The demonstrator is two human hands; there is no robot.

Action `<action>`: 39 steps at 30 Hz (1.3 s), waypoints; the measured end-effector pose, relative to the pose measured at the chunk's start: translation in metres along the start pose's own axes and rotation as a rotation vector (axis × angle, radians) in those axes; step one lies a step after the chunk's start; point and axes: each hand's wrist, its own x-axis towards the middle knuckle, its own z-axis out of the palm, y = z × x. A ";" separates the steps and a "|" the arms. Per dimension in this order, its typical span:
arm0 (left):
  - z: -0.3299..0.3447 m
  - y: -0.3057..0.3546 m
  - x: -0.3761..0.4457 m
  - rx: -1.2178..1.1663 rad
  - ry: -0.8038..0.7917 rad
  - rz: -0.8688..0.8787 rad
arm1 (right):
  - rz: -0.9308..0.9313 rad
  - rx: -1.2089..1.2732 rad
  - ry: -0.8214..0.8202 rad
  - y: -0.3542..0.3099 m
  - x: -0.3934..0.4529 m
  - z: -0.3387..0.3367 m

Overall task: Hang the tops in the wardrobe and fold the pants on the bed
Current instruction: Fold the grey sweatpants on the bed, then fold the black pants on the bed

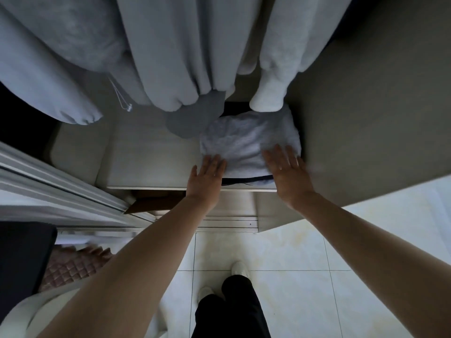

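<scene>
1. We judge the step in hand to be seating a folded bundle (pixel 246 140) on the wardrobe shelf (pixel 146 162), under the hanging tops (pixel 170 57). The bundle is pale and soft. Whether it is the folded pants we cannot tell for sure, though it looks likely.

2. The bundle lies at the right end of the shelf, close to the side panel (pixel 366 118). Its near edge reaches the shelf lip, and a dark layer shows beneath that edge.

3. To do this well, we push evenly with both palms so the folds stay square and nothing bunches. We slide it back from the lip so it cannot slump off the front.

4. We keep it low, because a white cuff (pixel 267 101) and a grey hem (pixel 195 118) hang just above its far edge and could drag across it.

5. Our left hand (pixel 207 178) lies flat, fingers straight and together, fingertips resting on the bundle's near left corner. It grips nothing.

6. Our right hand (pixel 285 169) is also flat, fingers slightly spread, laid on the bundle's near right side next to the panel. It too holds nothing and only presses.

7. Both forearms are bare and reach forward nearly straight, converging toward the shelf, with wrists level and palms down.

8. We stand on the tile floor (pixel 305 276), facing the open wardrobe, with its sliding door (pixel 61 186) on our left.
</scene>
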 end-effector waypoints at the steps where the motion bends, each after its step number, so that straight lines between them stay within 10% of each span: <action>1: -0.004 0.000 -0.008 -0.004 0.009 0.022 | -0.011 -0.003 -0.016 -0.003 -0.008 -0.006; 12: -0.065 0.044 -0.142 -0.772 0.373 -0.276 | -0.230 0.273 -0.122 -0.048 -0.139 -0.037; 39: 0.051 0.402 -0.576 -1.036 1.124 -2.132 | -1.466 0.185 -0.617 -0.148 -0.437 -0.039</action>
